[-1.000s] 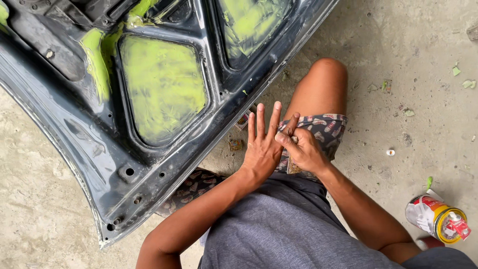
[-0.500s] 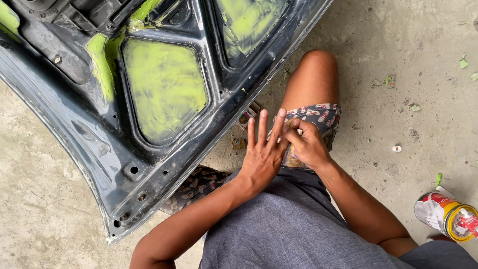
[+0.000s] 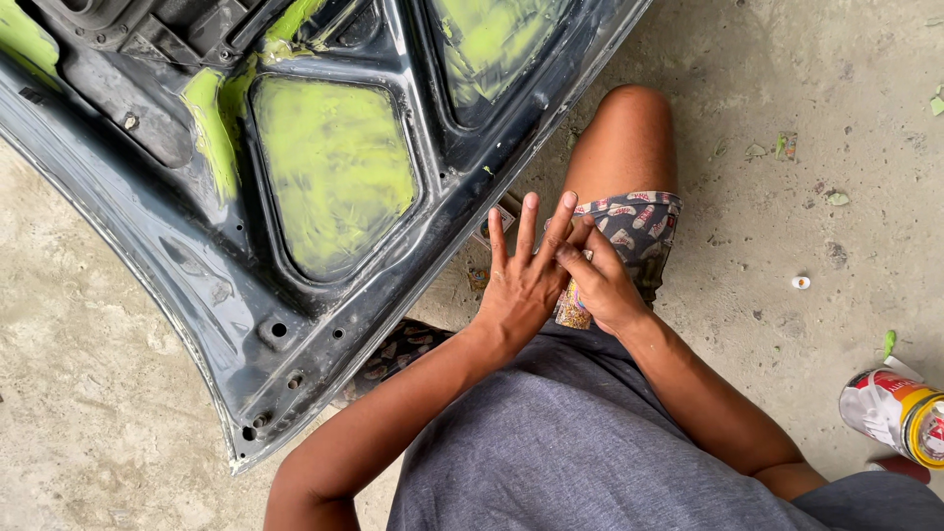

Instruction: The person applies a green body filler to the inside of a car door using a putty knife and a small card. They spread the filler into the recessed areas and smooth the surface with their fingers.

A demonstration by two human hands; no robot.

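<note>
Left hand (image 3: 521,285) fingers splayed, empty; right hand (image 3: 600,285) fingertips pinch at its little-finger side, small speckled piece (image 3: 571,307) beneath. Best keep left fingers spread, steady.

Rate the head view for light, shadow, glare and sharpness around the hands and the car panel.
Head view: soft, even daylight with only faint shadows on the concrete floor; mild sheen but no harsh glare on the dark car panel; left hand and right hand sharp, no motion blur; the can is cut by the frame edge.
</note>
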